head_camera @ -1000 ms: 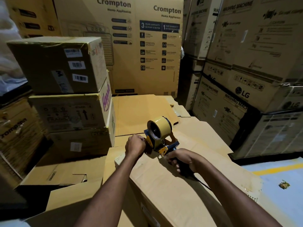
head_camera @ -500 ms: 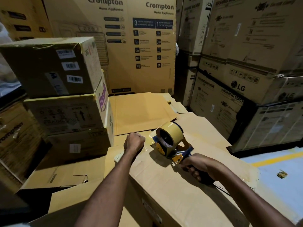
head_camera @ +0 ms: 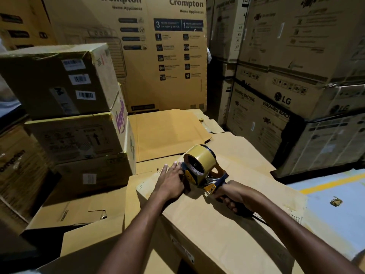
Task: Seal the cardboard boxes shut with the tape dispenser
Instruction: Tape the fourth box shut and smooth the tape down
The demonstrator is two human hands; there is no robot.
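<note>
Right hand (head_camera: pixel 230 196): fingers curled tight round the handle of the tape dispenser (head_camera: pixel 191 177). The fist hides most of the handle. The dispenser sits directly ahead of this grip on the top panel of the cardboard box (head_camera: pixel 217 230). It is tilted, so the tape roll (head_camera: pixel 203 159) rides high on the side away from the wrist. The roll is tan and the frame is blue and yellow.

Left hand (head_camera: pixel 171 180): fingers straight, palm down, pressing flat on the box top and holding nothing. It lies just left of the dispenser's front end, across from the gripping hand, with the dispenser between the two. The fingertips reach the frame's front edge, but I cannot tell whether they touch it. I also cannot tell whether a strip of tape lies under the palm, because the light is too dim.

Surroundings, taken from the grip:
- Beyond the roll: a flattened cardboard sheet (head_camera: pixel 167 133) lying level.
- Further beyond that: a tall Crompton carton (head_camera: pixel 158 56) standing upright.
- Left of the flat hand: a stack of boxes (head_camera: pixel 75 135). The top one carries barcode labels.
- Right of the gripping hand, well apart: stacked LG cartons (head_camera: pixel 280 107) marked "washing machine".
- Right of the gripping forearm and lower: pale floor with a yellow line (head_camera: pixel 331 182). A small crumpled scrap (head_camera: pixel 336 201) lies near the line.
</note>
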